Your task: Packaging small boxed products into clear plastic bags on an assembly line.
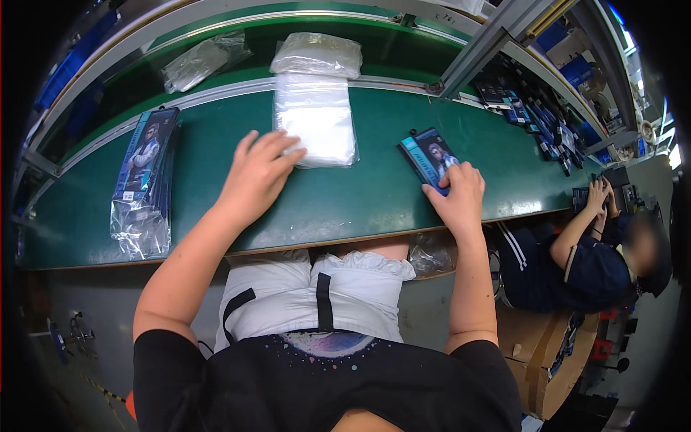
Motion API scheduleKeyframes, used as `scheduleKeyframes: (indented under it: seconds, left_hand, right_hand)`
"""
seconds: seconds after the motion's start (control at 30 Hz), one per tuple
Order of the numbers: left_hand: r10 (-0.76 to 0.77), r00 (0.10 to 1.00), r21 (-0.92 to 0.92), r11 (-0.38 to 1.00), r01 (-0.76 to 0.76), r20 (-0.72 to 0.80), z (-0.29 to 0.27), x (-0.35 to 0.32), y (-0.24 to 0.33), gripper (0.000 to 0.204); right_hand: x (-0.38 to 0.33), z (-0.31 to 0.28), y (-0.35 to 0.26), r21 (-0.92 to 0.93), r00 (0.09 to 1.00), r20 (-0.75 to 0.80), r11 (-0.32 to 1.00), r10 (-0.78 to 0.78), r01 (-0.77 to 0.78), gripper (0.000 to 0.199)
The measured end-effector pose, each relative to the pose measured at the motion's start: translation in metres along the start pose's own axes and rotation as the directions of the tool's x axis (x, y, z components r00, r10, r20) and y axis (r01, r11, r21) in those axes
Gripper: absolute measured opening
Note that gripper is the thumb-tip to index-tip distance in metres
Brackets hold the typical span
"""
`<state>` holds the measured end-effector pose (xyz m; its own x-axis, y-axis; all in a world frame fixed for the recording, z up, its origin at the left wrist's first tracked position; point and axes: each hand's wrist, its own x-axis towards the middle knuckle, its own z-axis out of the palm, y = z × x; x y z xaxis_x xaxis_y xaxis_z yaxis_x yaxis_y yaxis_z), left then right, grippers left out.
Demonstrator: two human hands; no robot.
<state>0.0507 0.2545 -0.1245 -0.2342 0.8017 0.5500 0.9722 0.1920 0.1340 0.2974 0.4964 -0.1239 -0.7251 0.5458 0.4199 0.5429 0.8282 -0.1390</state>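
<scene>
Head view, looking down on a green table (374, 194): left hand (260, 173) at the eight o'clock edge of a stack of clear bags (317, 119), fingers fanned apart, tips over the plastic; cannot tell whether pinching a layer or merely touching. Bulk of the stack at one to two o'clock from that hand, long axis roughly twelve to six, with a second plastic bundle (317, 54) at its twelve o'clock end. At about four o'clock from the stack, right hand (462, 189), thumb and fingers closed on the near end of a blue and black box (425, 153); rest of the box at ten to eleven o'clock from the palm, long axis slanting eleven to five, so turned a little from the line of the bags. Bare green between box and stack; cannot tell whether flat on the surface or slightly raised at the gripped end. Left hand nearer the bags, right hand on the box. Near nine o'clock from the left hand, well apart, similar bagged boxes (147, 155), long axis close to twelve to six.
</scene>
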Motion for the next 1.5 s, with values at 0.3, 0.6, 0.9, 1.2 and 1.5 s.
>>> scheduleKeyframes:
  seconds: [0.3, 0.6, 0.9, 1.2, 1.5]
  left_hand:
    - [-0.008, 1.000, -0.253, 0.967, 0.008, 0.003, 0.022, 0.004, 0.000, 0.023]
    - [-0.092, 0.996, -0.426, 0.901, 0.086, 0.007, 0.021, 0.016, 0.000, 0.012]
    - [-0.262, 0.959, -0.570, 0.774, 0.276, 0.109, 0.008, 0.022, 0.003, 0.015]
    - [-0.523, 0.635, -0.565, 0.312, 0.764, 0.569, -0.001, 0.024, -0.005, 0.017]
    - [-0.347, 0.901, -0.592, 0.679, 0.434, 0.261, -0.001, 0.021, 0.004, 0.021]
  right_hand:
    - [0.024, 0.003, -0.012, 0.215, 0.970, 0.231, 0.968, 0.076, -0.127, 0.085]
    - [-0.006, 0.026, -0.063, 0.580, 0.853, 0.443, -0.638, -0.274, -0.506, 0.059]
    - [0.007, 0.014, -0.113, 0.568, 0.725, 0.596, -0.457, -0.344, -0.684, 0.052]
    - [0.012, 0.017, -0.100, 0.711, 0.765, 0.586, -0.283, -0.268, -0.643, 0.053]
    - [0.005, 0.018, -0.116, 0.792, 0.839, 0.541, -0.301, -0.057, -0.532, 0.051]
